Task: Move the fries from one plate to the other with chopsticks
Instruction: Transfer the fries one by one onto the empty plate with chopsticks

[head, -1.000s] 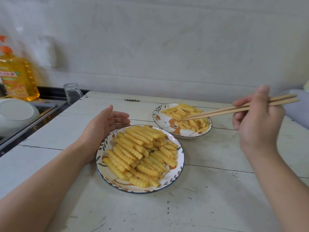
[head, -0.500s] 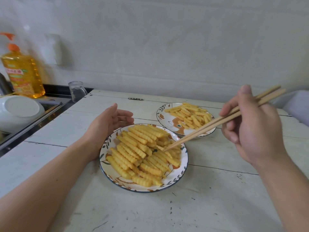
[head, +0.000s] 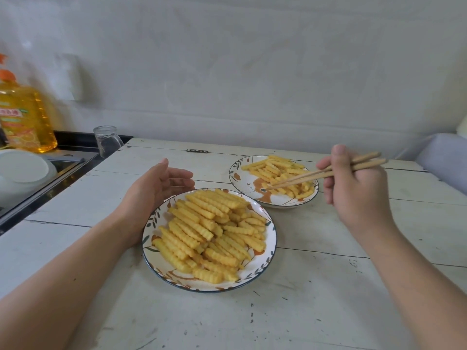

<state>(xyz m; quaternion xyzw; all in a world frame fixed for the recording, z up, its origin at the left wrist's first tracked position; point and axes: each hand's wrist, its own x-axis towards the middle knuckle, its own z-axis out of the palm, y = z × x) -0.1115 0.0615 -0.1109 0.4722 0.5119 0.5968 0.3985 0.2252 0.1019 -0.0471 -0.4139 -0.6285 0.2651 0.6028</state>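
Plainly, the risk we see is a dropped fry: the chopsticks (head: 326,173) meet only at their tips, over the far plate (head: 236,170) at about two o'clock from the near plate (head: 271,238), and we cannot tell whether a fry is pinched there or the tips merely rest among the pile. If our pinch slackens or the two sticks cross, a ridged crinkle-cut fry could slide out and land on the white plank surface (head: 328,286) between the plates.

Our right hand (head: 358,188) has its fingers (head: 338,152) curled round the chopsticks, thumb pressed on top, gripping them firmly. Our left hand (head: 154,195) lies relaxed and spread, cupping the near plate at its ten o'clock rim and steadying it; its fingers hold nothing. Most fries (head: 209,231) are heaped on the near plate; a smaller share (head: 278,170) sits on the far one.
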